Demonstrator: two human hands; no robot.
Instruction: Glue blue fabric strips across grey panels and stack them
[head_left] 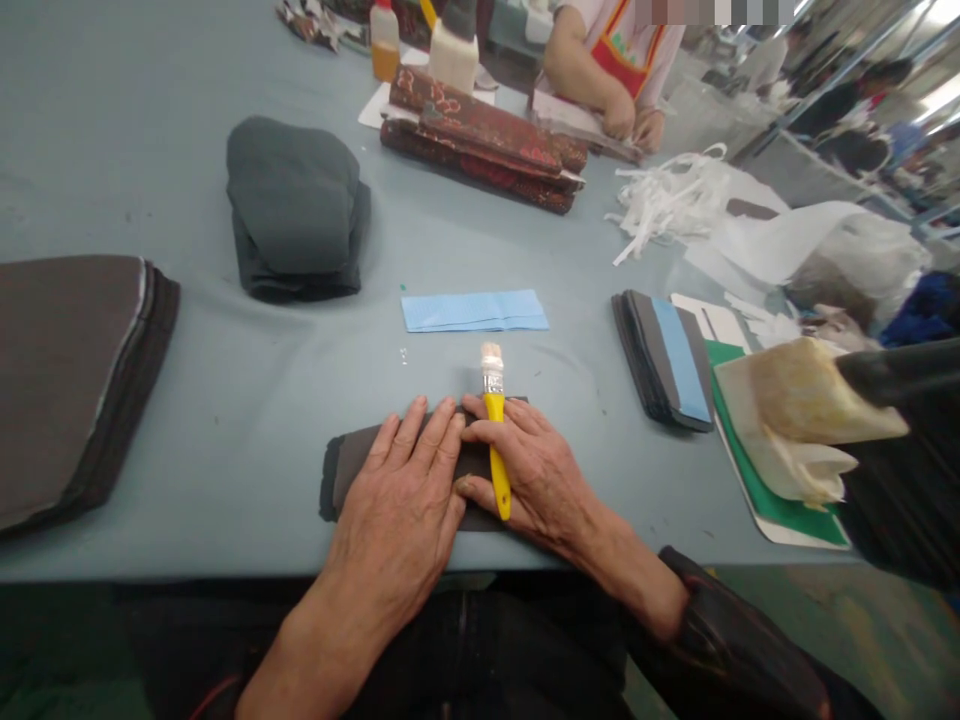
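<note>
My left hand (405, 500) lies flat, fingers stretched out, pressing on a dark grey piece of material (346, 470) near the table's front edge. My right hand (529, 470) rests on the same piece beside it, its fingers pressed down too. A yellow-handled brush (495, 440) lies across my right hand, tucked between thumb and fingers, bristles pointing away from me. A light blue strip (474, 311) lies on the table just beyond the brush.
A stack of dark sheets (75, 370) sits at left, a folded grey pile (296, 210) behind, grey pieces with a blue strip (664, 355) at right, then a glue container (806, 400) on a green board. Patterned red pieces (480, 140) and another person's hands (630, 115) are across the table.
</note>
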